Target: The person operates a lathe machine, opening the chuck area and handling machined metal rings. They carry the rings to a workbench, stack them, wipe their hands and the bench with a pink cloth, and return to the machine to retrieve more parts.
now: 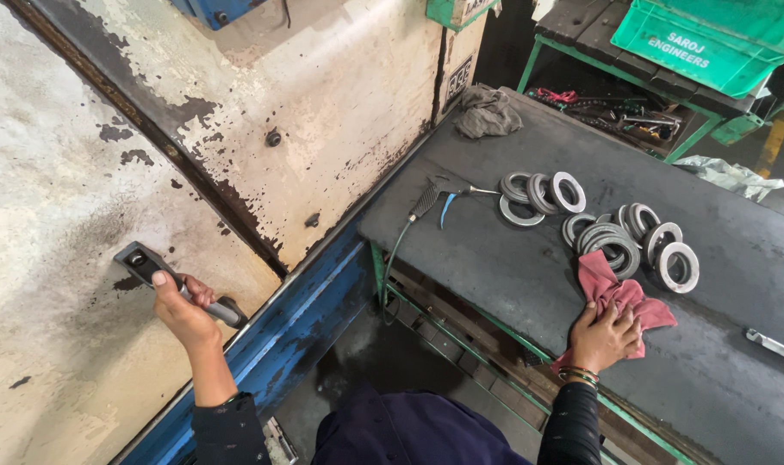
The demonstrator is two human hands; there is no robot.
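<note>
Our left hand (183, 312) has its fingers curled tight around the dark door handle (178, 284) on the worn cream machine panel (82, 172), thumb on top. The handle's long axis slants from upper left to lower right, and the fist grips its lower half. Our right hand (605, 336) lies palm-down w/ fingers spread, pressing a pink rag (620, 297) flat onto the dark workbench (513, 258); nothing is pinched betw. the fingers.

Taking the rag as landmark: the metal rings (620, 241) lie in a loose cluster just beyond it, touching its far edge, so the right hand is much nearer them than the left. Further beyond & to the left, a second bunch of rings (540, 194) sits beside an air blow gun (435, 196) w/ its hose. A grey cloth (487, 112) lies at the bench's far corner, well apart. A green crate (711, 39) sits farther off.
</note>
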